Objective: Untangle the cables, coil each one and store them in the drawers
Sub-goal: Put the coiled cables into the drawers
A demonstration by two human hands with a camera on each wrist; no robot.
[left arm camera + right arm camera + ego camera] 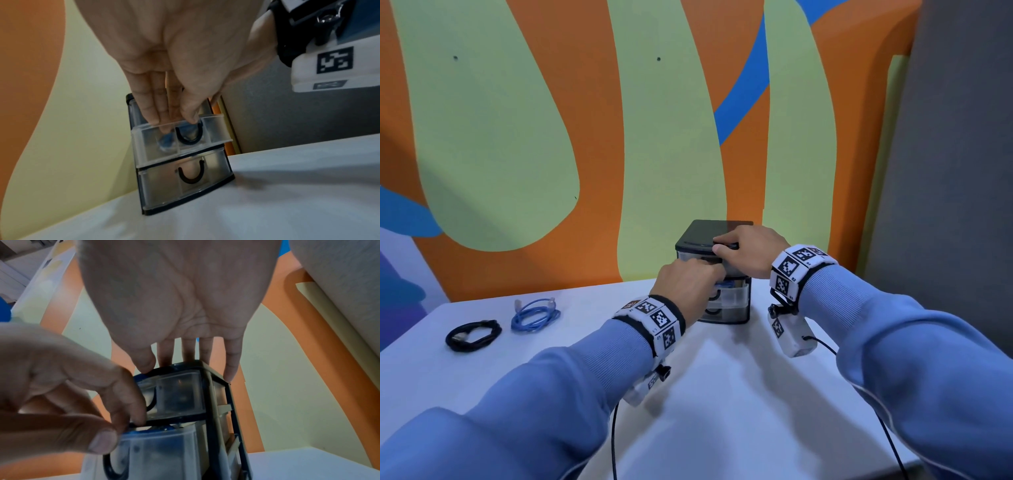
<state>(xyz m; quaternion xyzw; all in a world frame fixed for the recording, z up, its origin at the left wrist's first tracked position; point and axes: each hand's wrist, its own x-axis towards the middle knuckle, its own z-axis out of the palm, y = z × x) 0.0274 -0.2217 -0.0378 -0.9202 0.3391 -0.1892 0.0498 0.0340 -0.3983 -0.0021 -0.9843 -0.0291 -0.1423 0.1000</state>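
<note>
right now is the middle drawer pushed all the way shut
No, the middle drawer juts out past the bottom drawer, with the left hand reaching its fingers into it.

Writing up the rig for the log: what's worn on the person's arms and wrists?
Both arms wear ribbed blue sleeves. Left hand and right hand are bare. Each wrist carries a band of black-and-white square markers, with a white camera module hanging underneath and a thin black cable trailing off.

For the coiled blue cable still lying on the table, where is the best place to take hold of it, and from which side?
Judging by its pose, grip the blue cable across the bundled loops at the middle, coming from above. It lies flat on the table, its plug ends loose at the far side, so pinching all the strands together should keep the coil from springing open.
</note>
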